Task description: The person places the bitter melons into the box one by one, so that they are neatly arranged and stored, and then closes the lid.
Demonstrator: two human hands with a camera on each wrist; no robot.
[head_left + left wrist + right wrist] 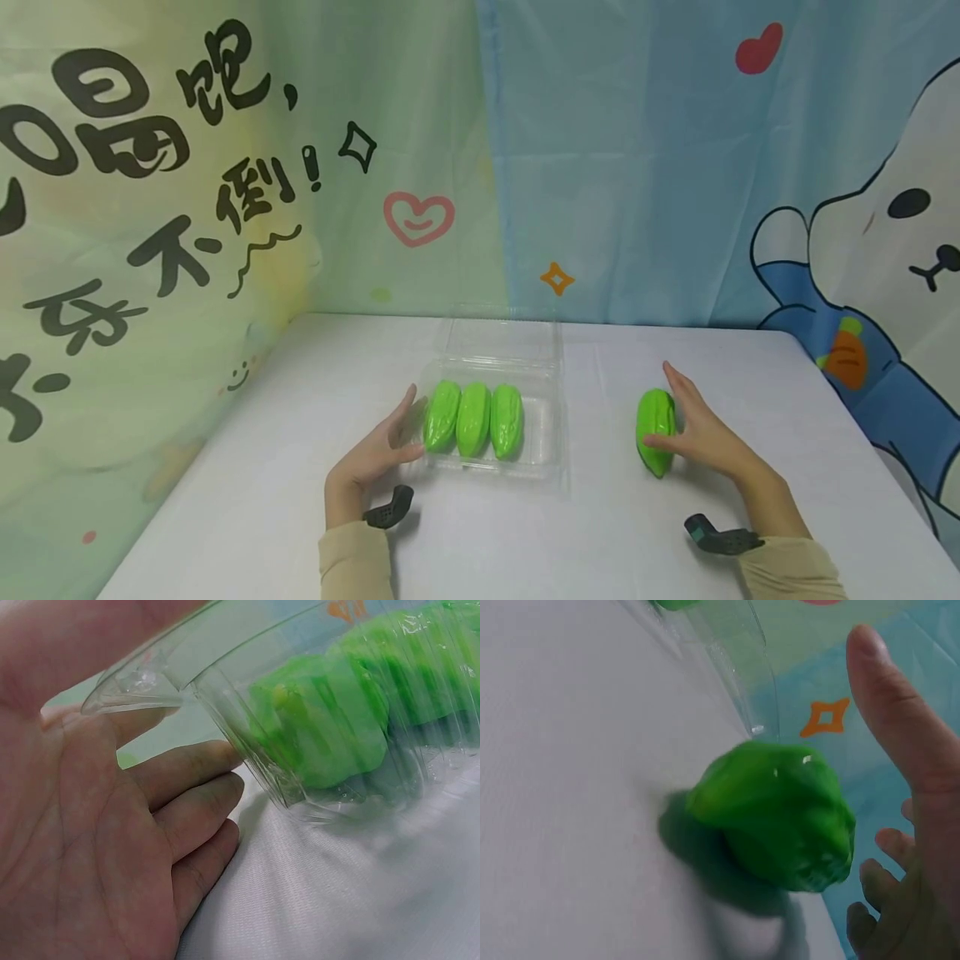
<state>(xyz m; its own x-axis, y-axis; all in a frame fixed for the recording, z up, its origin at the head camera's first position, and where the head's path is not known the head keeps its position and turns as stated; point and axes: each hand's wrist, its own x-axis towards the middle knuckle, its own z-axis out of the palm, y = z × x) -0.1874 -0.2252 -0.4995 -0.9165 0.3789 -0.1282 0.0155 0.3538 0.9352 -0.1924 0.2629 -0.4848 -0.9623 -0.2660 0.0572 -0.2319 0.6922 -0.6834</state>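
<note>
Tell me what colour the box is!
The box is see-through, with no colour; the head view shows it best.

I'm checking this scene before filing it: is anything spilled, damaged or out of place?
Nothing looks spilled or damaged. Only one green toy vegetable stands apart: it lies on the white tablecloth by the right hand, while three like it lie side by side in the open clear plastic box, with bare space to their right.
</note>
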